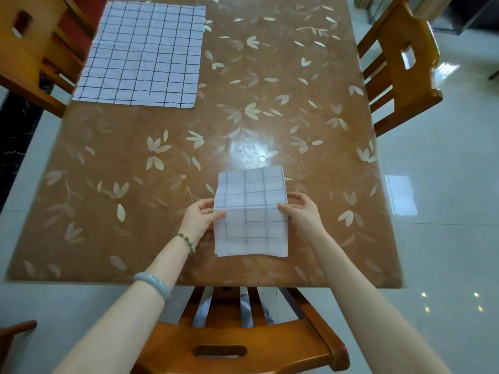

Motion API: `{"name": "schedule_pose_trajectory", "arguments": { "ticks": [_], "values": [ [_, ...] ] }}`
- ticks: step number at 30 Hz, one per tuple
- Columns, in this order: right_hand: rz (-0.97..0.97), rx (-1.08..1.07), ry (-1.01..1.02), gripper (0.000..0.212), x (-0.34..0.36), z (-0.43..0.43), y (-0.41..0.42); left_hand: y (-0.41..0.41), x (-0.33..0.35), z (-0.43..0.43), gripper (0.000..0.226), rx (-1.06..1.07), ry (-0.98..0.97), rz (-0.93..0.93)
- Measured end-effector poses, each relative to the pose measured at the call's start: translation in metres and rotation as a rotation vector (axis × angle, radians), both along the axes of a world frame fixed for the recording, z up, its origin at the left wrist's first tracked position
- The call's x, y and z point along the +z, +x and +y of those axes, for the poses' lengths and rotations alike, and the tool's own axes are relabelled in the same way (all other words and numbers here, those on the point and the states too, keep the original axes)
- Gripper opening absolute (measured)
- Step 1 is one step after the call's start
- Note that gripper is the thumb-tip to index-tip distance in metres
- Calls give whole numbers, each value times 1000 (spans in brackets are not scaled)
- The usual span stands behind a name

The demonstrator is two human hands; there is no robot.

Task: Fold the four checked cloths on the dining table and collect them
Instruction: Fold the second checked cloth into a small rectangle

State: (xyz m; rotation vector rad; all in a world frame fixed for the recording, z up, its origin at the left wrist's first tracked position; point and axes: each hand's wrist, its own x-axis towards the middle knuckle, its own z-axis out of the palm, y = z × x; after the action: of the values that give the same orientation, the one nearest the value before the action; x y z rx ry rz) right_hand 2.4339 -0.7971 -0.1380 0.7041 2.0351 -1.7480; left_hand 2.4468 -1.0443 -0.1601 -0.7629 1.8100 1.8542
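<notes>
A white cloth with dark checks, folded (pixel 251 211) into a narrow strip, lies near the table's front edge, bent up along a crease across its middle. My left hand (pixel 201 215) pinches its left edge at the crease and my right hand (pixel 301 210) pinches its right edge there. A second checked cloth (pixel 143 54) lies spread flat at the far left of the brown flower-patterned dining table (pixel 310 109). Only these two cloths are visible.
Wooden chairs stand around the table: one at the front edge below my arms (pixel 243 344), one at the far left (pixel 35 47), one at the right (pixel 399 63). Glossy pale floor tiles lie to the right.
</notes>
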Motion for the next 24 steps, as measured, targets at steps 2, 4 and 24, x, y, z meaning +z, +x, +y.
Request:
{"name": "schedule_pose_trajectory", "arguments": {
  "ticks": [2, 4, 24],
  "values": [
    [80, 37, 39, 46, 2, 0, 7, 2, 6, 1, 49, -42, -137, 80],
    [112, 87, 52, 40, 0, -1, 10, 4, 11, 4, 50, -77, -186, 168],
    [161, 319, 316, 9, 26, 5, -1, -17, 42, -3, 15, -309, -396, 232]
  ]
}}
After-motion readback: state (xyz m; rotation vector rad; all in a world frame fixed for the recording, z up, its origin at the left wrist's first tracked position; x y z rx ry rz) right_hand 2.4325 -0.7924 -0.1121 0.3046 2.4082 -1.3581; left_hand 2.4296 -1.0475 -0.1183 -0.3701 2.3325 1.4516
